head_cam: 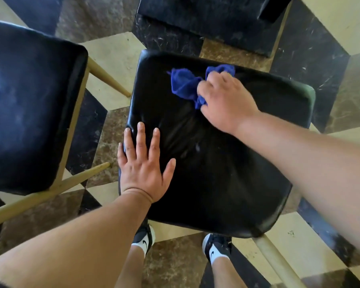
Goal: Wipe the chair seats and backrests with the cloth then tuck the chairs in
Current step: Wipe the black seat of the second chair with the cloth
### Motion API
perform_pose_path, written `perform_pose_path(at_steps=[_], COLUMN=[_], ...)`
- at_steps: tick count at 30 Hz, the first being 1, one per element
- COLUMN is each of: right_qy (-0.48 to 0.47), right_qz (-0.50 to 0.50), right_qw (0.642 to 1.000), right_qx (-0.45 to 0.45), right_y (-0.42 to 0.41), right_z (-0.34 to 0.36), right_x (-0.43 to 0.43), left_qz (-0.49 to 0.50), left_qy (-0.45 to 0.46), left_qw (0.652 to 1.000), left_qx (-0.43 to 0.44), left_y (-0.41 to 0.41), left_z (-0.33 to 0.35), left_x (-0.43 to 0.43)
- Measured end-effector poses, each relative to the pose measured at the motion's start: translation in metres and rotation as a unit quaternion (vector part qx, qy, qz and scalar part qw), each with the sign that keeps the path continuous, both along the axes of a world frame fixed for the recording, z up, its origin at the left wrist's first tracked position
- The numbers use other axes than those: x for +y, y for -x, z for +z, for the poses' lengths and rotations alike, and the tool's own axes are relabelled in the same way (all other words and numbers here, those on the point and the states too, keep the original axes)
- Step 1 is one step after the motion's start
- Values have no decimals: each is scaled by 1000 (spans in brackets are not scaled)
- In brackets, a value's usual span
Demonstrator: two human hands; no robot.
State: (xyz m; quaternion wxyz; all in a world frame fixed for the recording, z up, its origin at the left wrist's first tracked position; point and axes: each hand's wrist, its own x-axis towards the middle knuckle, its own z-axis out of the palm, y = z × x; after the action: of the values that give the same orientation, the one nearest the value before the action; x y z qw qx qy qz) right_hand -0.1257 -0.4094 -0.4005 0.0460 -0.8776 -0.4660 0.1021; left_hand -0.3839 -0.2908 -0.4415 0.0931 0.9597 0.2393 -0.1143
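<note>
A black padded chair seat (227,163) fills the middle of the view, on pale wooden legs. My right hand (224,100) presses a crumpled blue cloth (185,85) onto the far part of that seat, fingers closed over it. My left hand (143,163) lies flat with fingers spread on the seat's near left edge. A second black chair seat (29,104) stands to the left, with a dusty sheen. Neither chair's backrest can be made out.
A black marble block (206,21), seemingly a table base, stands just beyond the middle chair. The floor (116,57) is patterned in cream, brown and black stone. My two feet in black shoes (216,246) stand at the chair's near edge.
</note>
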Motion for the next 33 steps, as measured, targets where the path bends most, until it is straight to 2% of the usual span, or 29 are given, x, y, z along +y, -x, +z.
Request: perform_pose_path(at_steps=[3,5,9,12,15,17,19,24,27,29,31,33], right_qy=[-18,-34,-28,41,64,53,25,14,15,14,7,20], right_qz=[-80,-73,85,225,329,345,305,89,-64,-123,-73,58], right_qw=[997,997,991,956,923,922,943,996,998,992,997,996], right_qx=[-5,4,100,182,187,169,132,15,-11,-14,2,62], right_y=[-6,18,125,199,213,194,163,39,-8,-2,31,85], right_z=[-2,1,12,19,18,16,12,7,6,6,7,14], right_x=[20,19,-18,-66,-99,-96,-79,-40,-38,-41,-55,-85], left_qz=[-1,-1,5,4,2,4,8,10,8,9,11,13], left_qy=[5,10,19,19,19,20,25,22,16,15,16,16], left_qw=[1000,1000,1000,1000,1000,1000,1000,1000,1000,1000,1000,1000], left_qx=[0,1,8,13,5,7,11,8,4,1,3,7], left_y=[0,2,0,1,3,2,0,2,3,3,3,3], left_z=[0,-1,-3,-3,-2,-2,-1,-2,-2,-3,-3,-3], left_x=[1,1,1,0,0,1,1,1,1,1,1,1])
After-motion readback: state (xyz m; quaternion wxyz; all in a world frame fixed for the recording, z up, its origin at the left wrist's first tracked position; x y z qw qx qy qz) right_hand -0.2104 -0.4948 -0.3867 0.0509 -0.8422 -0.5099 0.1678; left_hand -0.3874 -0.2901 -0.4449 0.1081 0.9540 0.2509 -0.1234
